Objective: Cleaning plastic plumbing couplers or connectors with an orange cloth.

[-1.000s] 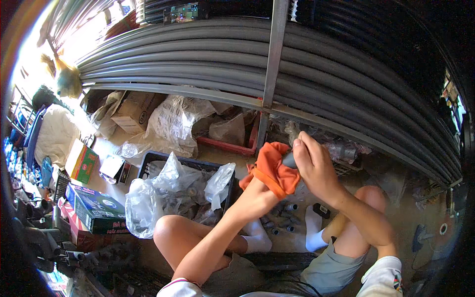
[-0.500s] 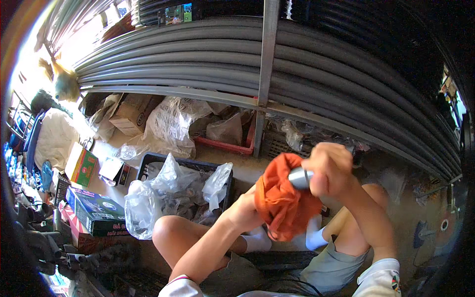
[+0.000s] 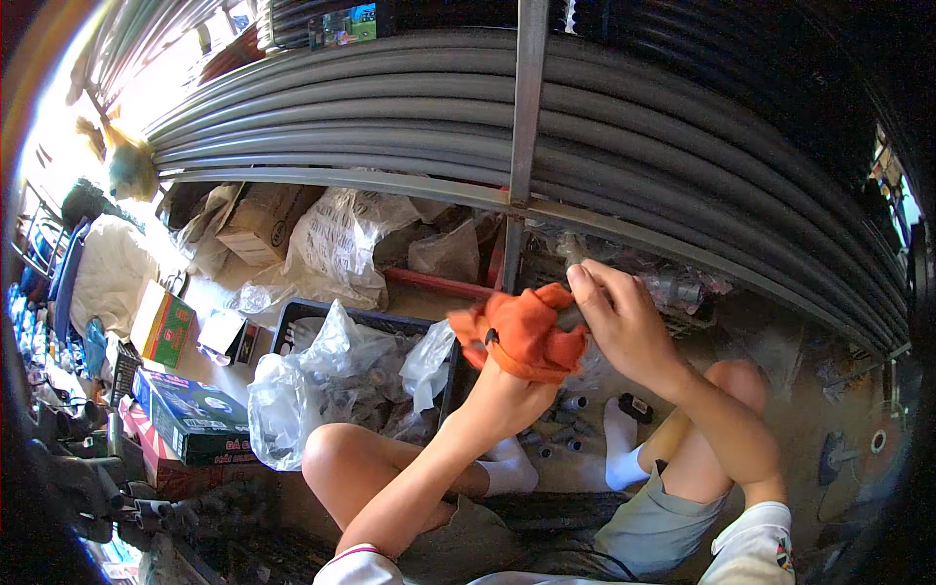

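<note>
An orange cloth point(image 3: 531, 331) is bunched in my left hand point(image 3: 507, 395), whose fingers are mostly covered by its folds. Against the cloth's right side, my right hand point(image 3: 629, 327) grips a grey pipe fitting point(image 3: 568, 318); the cloth and fingers hide much of it. Below my hands, several small grey pipe fittings point(image 3: 577, 403) lie on the floor between my feet. A small black object point(image 3: 636, 408) is beside my right foot.
A dark crate point(image 3: 453, 385) with clear plastic bags point(image 3: 283, 409) stands left of my hands. Grey pipes point(image 3: 390, 107) fill the rack ahead, behind a metal post point(image 3: 526, 117). Boxes point(image 3: 195, 409) are stacked at left. A red tray point(image 3: 439, 283) sits under the rack.
Both hands have moved left, with the cloth bunched more tightly. My right hand has turned, and the fitting now shows less. Fittings on the floor have come into view.
</note>
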Action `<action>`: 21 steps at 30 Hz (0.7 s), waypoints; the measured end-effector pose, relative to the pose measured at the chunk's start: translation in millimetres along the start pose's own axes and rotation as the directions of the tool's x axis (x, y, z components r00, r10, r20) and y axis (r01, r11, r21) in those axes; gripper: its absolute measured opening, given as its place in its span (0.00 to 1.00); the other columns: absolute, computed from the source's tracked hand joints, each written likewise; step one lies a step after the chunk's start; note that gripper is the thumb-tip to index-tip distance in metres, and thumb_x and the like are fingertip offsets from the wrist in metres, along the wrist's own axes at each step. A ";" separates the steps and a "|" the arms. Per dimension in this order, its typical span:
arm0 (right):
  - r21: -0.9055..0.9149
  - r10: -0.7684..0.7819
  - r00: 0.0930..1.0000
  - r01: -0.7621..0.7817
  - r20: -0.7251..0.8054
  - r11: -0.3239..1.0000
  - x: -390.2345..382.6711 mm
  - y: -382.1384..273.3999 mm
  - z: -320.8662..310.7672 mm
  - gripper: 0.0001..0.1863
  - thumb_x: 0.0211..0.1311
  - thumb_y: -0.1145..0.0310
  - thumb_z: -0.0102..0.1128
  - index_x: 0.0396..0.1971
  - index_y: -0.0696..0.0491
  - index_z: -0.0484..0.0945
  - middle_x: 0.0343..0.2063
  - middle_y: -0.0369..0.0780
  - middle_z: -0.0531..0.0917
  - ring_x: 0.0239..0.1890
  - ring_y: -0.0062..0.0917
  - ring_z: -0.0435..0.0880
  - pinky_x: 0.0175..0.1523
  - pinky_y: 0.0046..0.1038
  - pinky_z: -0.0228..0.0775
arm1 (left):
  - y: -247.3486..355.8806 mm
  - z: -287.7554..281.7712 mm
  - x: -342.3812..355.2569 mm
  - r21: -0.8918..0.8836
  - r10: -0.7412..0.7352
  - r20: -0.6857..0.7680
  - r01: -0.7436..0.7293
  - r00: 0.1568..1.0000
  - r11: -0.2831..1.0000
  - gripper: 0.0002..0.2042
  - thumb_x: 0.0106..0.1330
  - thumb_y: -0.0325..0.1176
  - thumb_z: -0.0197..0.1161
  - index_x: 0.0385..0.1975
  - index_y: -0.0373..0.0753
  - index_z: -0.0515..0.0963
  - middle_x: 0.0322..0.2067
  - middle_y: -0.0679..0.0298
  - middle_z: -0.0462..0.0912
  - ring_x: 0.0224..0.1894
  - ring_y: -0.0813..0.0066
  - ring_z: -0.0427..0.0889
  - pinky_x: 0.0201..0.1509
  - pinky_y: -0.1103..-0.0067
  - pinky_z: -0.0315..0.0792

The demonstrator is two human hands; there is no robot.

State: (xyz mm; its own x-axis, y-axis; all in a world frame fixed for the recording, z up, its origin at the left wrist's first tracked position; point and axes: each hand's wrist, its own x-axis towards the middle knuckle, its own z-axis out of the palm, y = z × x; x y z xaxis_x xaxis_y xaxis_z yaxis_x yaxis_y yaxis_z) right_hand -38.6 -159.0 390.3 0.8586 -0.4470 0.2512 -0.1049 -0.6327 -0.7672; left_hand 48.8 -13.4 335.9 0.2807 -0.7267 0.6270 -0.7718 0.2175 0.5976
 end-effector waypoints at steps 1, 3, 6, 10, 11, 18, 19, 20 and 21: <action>-0.060 0.017 1.000 -0.016 0.017 0.998 -0.7 -3.3 -1.8 0.21 0.75 0.56 0.51 0.29 0.60 0.72 0.16 0.51 0.72 0.22 0.44 0.77 0.28 0.38 0.65 | 2.9 5.2 -2.1 -0.362 -0.224 -0.015 0.203 0.975 0.910 0.21 0.57 0.23 0.65 0.52 0.37 0.72 0.50 0.58 0.76 0.51 0.63 0.77 0.57 0.68 0.70; -0.096 -0.091 0.996 0.089 -0.021 0.991 -4.2 -0.8 2.0 0.19 0.73 0.56 0.54 0.29 0.58 0.73 0.18 0.50 0.74 0.23 0.43 0.79 0.28 0.38 0.67 | 3.7 9.4 -5.5 -0.669 -0.427 0.050 0.348 0.903 0.657 0.22 0.63 0.25 0.63 0.57 0.35 0.69 0.50 0.60 0.76 0.51 0.70 0.78 0.57 0.72 0.72; -0.224 -0.416 0.907 0.392 -0.068 0.892 -2.1 1.0 2.0 0.16 0.69 0.58 0.60 0.30 0.56 0.73 0.21 0.46 0.77 0.24 0.41 0.80 0.29 0.36 0.71 | 1.9 7.1 -3.8 -0.908 -0.575 0.293 0.410 0.764 0.081 0.23 0.71 0.32 0.59 0.63 0.36 0.65 0.52 0.61 0.78 0.54 0.77 0.79 0.58 0.75 0.74; -0.377 -0.684 0.728 0.650 0.056 0.660 -0.6 3.5 -15.1 0.16 0.65 0.57 0.65 0.31 0.53 0.73 0.23 0.40 0.77 0.23 0.36 0.81 0.29 0.35 0.72 | 8.4 -3.6 2.8 -0.860 -0.504 0.508 0.446 0.698 -0.249 0.22 0.69 0.33 0.61 0.61 0.40 0.67 0.50 0.61 0.79 0.50 0.73 0.82 0.52 0.73 0.76; -0.373 -0.714 0.695 0.686 0.081 0.625 0.0 2.5 -16.6 0.16 0.65 0.56 0.65 0.32 0.53 0.73 0.23 0.40 0.76 0.23 0.36 0.81 0.29 0.34 0.72 | 7.8 -2.1 1.3 -0.861 -0.505 0.506 0.445 0.699 -0.246 0.22 0.69 0.33 0.61 0.61 0.40 0.67 0.50 0.61 0.79 0.50 0.73 0.82 0.52 0.73 0.76; -0.326 -0.515 0.851 0.462 -0.100 0.825 2.3 -0.3 -20.3 0.16 0.63 0.59 0.69 0.36 0.54 0.73 0.22 0.38 0.79 0.21 0.28 0.81 0.29 0.30 0.74 | 0.1 -4.5 -2.6 -0.933 -0.505 0.298 0.358 0.810 0.024 0.26 0.68 0.26 0.60 0.65 0.44 0.60 0.47 0.64 0.78 0.43 0.74 0.83 0.40 0.75 0.79; -0.246 -0.376 0.913 0.331 -0.162 0.911 1.6 -1.5 -20.1 0.16 0.62 0.61 0.70 0.37 0.53 0.73 0.23 0.37 0.80 0.21 0.24 0.82 0.29 0.28 0.74 | -2.1 -4.6 -2.8 -0.930 -0.544 0.281 0.364 0.791 0.051 0.27 0.69 0.25 0.59 0.66 0.44 0.59 0.47 0.64 0.77 0.44 0.74 0.82 0.39 0.75 0.79; -0.119 -0.310 0.937 0.293 -0.164 0.949 2.2 -3.6 -20.3 0.14 0.61 0.65 0.71 0.40 0.55 0.76 0.27 0.38 0.82 0.25 0.20 0.82 0.30 0.26 0.74 | -1.2 -4.8 0.0 -0.944 -0.567 0.278 0.329 0.775 -0.012 0.25 0.70 0.24 0.57 0.65 0.43 0.59 0.49 0.64 0.76 0.45 0.74 0.82 0.42 0.75 0.80; -0.121 -0.310 0.936 0.292 -0.165 0.949 3.1 -6.8 -20.7 0.14 0.61 0.65 0.71 0.40 0.55 0.76 0.27 0.38 0.82 0.25 0.20 0.82 0.30 0.26 0.74 | 0.9 -6.1 2.5 -0.944 -0.565 0.279 0.329 0.776 -0.014 0.25 0.70 0.24 0.57 0.65 0.43 0.59 0.49 0.64 0.76 0.45 0.74 0.82 0.42 0.75 0.80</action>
State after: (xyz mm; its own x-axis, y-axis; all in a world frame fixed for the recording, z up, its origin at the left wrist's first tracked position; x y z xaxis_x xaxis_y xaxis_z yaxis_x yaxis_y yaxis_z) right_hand -45.6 -169.1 408.5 0.7540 -0.3267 0.5699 0.0908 -0.8075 -0.5829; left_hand 52.4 -11.0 341.1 0.4951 -0.8688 0.0098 0.6417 0.3732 0.6700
